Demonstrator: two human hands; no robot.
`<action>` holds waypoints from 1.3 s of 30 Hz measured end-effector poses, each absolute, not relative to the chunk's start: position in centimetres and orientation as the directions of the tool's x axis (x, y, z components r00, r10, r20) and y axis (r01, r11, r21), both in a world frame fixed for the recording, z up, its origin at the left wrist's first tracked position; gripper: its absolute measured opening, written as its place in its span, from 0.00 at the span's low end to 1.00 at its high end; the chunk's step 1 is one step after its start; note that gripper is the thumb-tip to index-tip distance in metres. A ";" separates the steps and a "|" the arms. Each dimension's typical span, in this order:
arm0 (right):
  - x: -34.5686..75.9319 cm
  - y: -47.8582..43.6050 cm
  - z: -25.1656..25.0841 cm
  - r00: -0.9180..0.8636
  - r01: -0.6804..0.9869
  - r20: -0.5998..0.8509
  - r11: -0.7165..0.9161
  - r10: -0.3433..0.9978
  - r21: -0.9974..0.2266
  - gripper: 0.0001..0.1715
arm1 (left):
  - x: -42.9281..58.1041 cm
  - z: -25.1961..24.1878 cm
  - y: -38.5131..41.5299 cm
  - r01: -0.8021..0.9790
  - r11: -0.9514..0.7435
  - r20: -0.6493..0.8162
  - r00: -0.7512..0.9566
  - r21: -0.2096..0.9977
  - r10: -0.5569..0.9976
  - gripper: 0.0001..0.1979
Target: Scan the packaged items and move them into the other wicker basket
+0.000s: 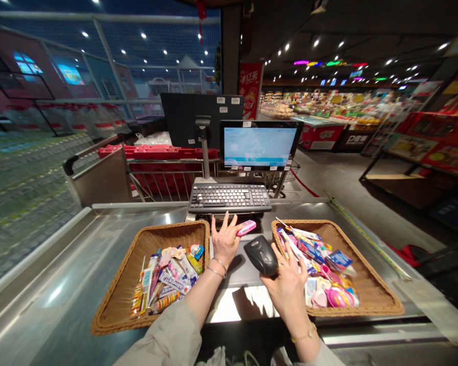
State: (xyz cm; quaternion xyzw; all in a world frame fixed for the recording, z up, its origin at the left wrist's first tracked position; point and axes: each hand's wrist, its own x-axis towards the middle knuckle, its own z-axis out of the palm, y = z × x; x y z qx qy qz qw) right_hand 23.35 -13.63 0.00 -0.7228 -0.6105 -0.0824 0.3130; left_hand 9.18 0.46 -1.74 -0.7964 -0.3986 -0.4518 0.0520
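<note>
Between the two baskets, my left hand pinches a small pink packet at its thumb side, the other fingers stretched toward the keyboard. What kind of packet it is I cannot make out. My right hand has a black handheld barcode scanner between its thumb and fingers, the scanner's head angled toward the packet. Left of my left hand, a wicker basket holds several wrapped sweets and snack sticks. Another wicker basket, at the right, has a pile of colourful packaged sweets and small pink items.
A black keyboard lies at the far edge of the metal counter. Behind it stand a lit monitor and the dark back of a second screen. Metal rails and red crates are beyond; shop shelves stand right.
</note>
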 end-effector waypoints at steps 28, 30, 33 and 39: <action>29.9 -16.5 -0.5 0.523 0.846 0.521 -0.335 0.674 -0.415 0.26 | 18.0 -1.1 -0.5 0.538 -0.804 0.786 0.370 0.254 0.496 0.08; 30.4 -16.7 -0.5 0.541 0.835 0.516 -0.351 0.664 -0.423 0.26 | 18.6 -1.1 -0.7 0.525 -0.812 0.785 0.378 0.255 0.491 0.08; 31.2 -17.0 -0.7 0.562 0.821 0.498 -0.375 0.660 -0.430 0.28 | 19.5 -1.1 -1.0 0.504 -0.823 0.781 0.391 0.261 0.487 0.08; 33.0 -17.6 -1.6 0.611 0.791 0.498 -0.442 0.615 -0.423 0.26 | 21.1 -1.4 -1.4 0.467 -0.837 0.776 0.400 0.285 0.487 0.10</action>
